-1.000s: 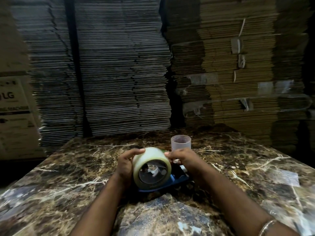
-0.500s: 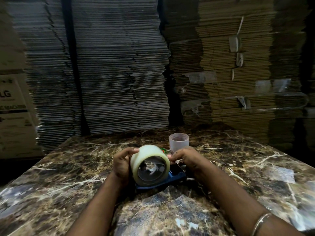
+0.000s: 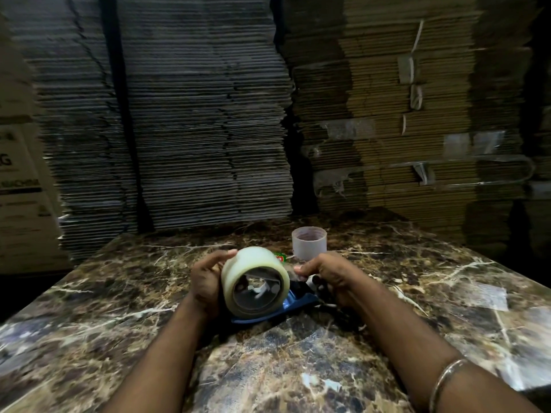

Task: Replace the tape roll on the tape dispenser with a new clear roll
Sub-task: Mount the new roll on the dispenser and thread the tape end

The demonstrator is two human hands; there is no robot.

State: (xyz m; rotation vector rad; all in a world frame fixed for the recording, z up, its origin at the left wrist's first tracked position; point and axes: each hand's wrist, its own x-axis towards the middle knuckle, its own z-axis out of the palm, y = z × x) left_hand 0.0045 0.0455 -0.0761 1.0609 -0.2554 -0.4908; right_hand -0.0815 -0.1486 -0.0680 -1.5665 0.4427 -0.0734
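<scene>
A thick clear tape roll (image 3: pixel 252 268) stands on edge over the blue tape dispenser (image 3: pixel 298 302), its open core facing me with the dispenser's hub visible inside. My left hand (image 3: pixel 207 283) cups the roll's left side, thumb on its top edge. My right hand (image 3: pixel 331 275) is closed on the dispenser's front part just right of the roll, fingertips pinched near the roll's rim; what lies between the fingertips is blurred. An empty pale tape core (image 3: pixel 309 242) stands upright behind my right hand.
The marble table (image 3: pixel 119 317) has its far edge just beyond the core, against tall stacks of flattened cardboard (image 3: pixel 208 114). A small green and red thing (image 3: pixel 280 258) peeks out behind the roll. A printed carton (image 3: pixel 18 198) stands at the left.
The view has shifted slightly. My right fingertips have moved off the roll's top edge down to its right rim. The roll stays on the dispenser.
</scene>
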